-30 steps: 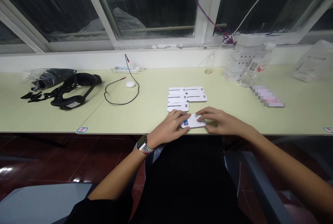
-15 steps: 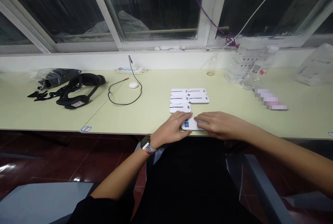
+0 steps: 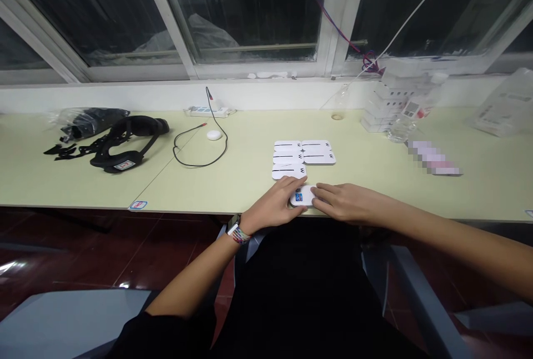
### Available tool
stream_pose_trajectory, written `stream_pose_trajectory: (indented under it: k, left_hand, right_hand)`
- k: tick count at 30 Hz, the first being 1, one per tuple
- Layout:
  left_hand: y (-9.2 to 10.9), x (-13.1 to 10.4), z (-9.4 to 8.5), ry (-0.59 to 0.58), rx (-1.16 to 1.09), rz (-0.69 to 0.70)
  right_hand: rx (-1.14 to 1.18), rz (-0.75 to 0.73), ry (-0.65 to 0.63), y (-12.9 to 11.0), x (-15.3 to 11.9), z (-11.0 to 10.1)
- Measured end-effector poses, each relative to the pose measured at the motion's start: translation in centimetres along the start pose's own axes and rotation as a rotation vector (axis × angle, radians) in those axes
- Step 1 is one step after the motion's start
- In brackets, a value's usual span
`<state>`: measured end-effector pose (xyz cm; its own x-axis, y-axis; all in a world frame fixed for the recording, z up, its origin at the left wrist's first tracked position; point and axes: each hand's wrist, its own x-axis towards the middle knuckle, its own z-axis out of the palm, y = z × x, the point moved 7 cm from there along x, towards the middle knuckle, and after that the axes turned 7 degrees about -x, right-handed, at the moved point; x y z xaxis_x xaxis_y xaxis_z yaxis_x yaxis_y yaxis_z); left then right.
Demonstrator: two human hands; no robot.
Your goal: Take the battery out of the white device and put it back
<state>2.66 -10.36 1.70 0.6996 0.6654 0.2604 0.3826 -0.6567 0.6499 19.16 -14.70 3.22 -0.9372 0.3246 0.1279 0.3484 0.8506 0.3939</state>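
Near the table's front edge lies a white card stack [image 3: 306, 196] with rounded corners and a small blue picture at its left end. My left hand [image 3: 277, 202] holds the left end between thumb and fingers. My right hand [image 3: 343, 202] has its fingers over the right end, covering it. Just beyond, several white cards [image 3: 318, 156] with black lines and a "W" lie in two columns, three on the left and two on the right. The nearest left card [image 3: 287, 171] is close to my left fingertips.
On the left are a black headset [image 3: 120, 161], a plastic bag [image 3: 94, 121] and a looped black cable [image 3: 200, 166] around a white round object [image 3: 214, 135]. White boxes [image 3: 387, 103], a clear bottle [image 3: 402, 125] and a blurred pink item [image 3: 435, 159] stand or lie at right.
My right hand has shifted slightly left and its fingers now cover the right end of the white stack more closely. My left hand is nearly unmoved.
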Motion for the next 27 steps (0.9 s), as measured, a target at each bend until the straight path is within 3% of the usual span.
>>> stream_pose_trajectory:
  k: [8, 14, 21, 27]
  left_hand:
    - [0.3, 0.0, -0.2, 0.018, -0.009, 0.003]
    - [0.2, 0.0, -0.3, 0.031, 0.009, 0.009]
    - [0.0, -0.2, -0.3, 0.036, -0.012, -0.017]
    - [-0.5, -0.3, -0.4, 0.037, -0.045, -0.035]
  right_hand:
    - [-0.004, 0.043, 0.043, 0.3, 0.0, 0.2]
    - [0.053, 0.058, -0.026, 0.5, 0.6, -0.6]
    - [0.422, 0.446, 0.034, 2.4, 0.2, -0.3]
    - [0.474, 0.462, 0.172, 3.6, 0.2, -0.9]
